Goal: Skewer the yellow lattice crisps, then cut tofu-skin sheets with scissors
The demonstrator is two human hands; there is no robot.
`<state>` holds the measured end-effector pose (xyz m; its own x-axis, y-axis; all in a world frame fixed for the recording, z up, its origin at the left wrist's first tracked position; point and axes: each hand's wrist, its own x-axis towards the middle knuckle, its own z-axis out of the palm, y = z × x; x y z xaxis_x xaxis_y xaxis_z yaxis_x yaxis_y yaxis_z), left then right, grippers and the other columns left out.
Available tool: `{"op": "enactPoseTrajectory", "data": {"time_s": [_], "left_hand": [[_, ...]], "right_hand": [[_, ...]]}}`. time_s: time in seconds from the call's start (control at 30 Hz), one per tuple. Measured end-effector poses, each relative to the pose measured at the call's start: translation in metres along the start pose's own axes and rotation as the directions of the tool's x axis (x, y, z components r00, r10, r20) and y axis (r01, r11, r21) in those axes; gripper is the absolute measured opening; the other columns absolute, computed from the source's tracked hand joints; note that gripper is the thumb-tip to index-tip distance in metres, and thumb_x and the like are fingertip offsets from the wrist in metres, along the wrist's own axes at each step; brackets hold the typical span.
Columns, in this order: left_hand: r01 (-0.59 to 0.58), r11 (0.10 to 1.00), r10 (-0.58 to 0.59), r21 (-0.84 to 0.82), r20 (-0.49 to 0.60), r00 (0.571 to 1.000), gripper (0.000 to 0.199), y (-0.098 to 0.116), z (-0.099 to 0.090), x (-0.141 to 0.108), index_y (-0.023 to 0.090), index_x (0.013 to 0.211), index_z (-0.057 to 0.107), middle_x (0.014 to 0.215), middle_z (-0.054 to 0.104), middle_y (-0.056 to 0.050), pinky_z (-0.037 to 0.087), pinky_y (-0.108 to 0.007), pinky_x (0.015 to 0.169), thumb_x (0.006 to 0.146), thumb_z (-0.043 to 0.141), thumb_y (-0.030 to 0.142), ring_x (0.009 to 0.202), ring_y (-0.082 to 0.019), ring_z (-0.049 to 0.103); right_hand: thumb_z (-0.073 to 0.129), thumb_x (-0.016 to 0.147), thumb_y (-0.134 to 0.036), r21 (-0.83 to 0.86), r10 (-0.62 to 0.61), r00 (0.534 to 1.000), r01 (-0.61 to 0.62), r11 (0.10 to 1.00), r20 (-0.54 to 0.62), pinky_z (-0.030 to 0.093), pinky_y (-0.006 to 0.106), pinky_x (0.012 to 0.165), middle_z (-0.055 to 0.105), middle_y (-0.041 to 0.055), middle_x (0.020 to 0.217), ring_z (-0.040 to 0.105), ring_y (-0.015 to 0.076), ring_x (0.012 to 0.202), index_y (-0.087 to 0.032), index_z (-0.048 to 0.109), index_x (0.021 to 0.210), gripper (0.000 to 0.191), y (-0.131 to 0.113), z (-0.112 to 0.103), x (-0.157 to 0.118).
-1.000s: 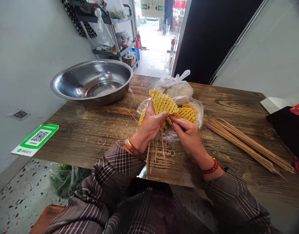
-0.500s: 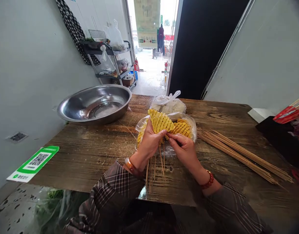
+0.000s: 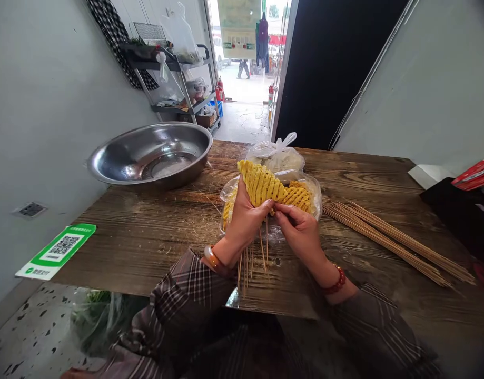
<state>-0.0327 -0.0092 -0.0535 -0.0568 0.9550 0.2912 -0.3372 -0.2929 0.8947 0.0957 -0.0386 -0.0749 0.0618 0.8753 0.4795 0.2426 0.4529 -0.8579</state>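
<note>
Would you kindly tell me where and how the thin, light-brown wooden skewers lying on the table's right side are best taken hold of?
Grip the skewers at mid-length, probably from above with the bare right hand once free: they lie flat, roughly parallel, in two long, slim groups.

Wooden table [image 3: 174, 221]: steel basin [image 3: 147, 147] left, knotted bag [image 3: 284, 159] far side, bamboo skewers [image 3: 384, 237] right, green card [image 3: 60, 247] left corner.
</note>
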Motion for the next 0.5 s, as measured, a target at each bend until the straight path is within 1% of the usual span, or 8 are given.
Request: {"op": "enactPoseTrajectory", "data": {"time_s": [0.2,0.37,0.5], "left_hand": [[0.003,1.000,-0.002,-0.011,0.039,0.999,0.085,0.0040,-0.0001,-0.0018,0.031,0.143,0.038,0.137,0.056,-0.006,0.040,-0.044,0.113,0.070,0.076,0.011,0.129,-0.025,0.053],[-0.011,1.000,0.011,0.010,0.027,1.000,0.089,0.0037,-0.0027,-0.0013,0.032,0.143,0.040,0.134,0.057,-0.006,0.040,-0.044,0.113,0.066,0.077,0.007,0.133,-0.027,0.048],[-0.005,1.000,0.004,0.030,0.048,0.999,0.090,0.0020,-0.0036,-0.0015,0.032,0.144,0.038,0.133,0.057,-0.006,0.041,-0.045,0.112,0.067,0.077,0.009,0.135,-0.028,0.046]], "right_hand": [[0.064,0.086,-0.026,0.002,0.006,1.000,-0.006,1.000,0.016,0.057,0.036,0.080,0.078,0.0045,0.094,0.072,0.0192,0.085,-0.023,0.077,0.099,0.018,-0.0045,-0.0023,-0.0007],[0.063,0.087,-0.027,-0.020,-0.006,1.000,0.007,1.000,0.028,0.057,0.035,0.078,0.078,0.0035,0.088,0.071,0.0192,0.082,-0.024,0.078,0.096,0.017,-0.0051,-0.0039,-0.0001],[0.063,0.087,-0.026,-0.021,-0.026,0.999,0.027,0.999,0.027,0.056,0.035,0.075,0.077,0.0032,0.084,0.070,0.0185,0.078,-0.024,0.078,0.093,0.016,-0.0055,-0.0052,0.0011]]}}
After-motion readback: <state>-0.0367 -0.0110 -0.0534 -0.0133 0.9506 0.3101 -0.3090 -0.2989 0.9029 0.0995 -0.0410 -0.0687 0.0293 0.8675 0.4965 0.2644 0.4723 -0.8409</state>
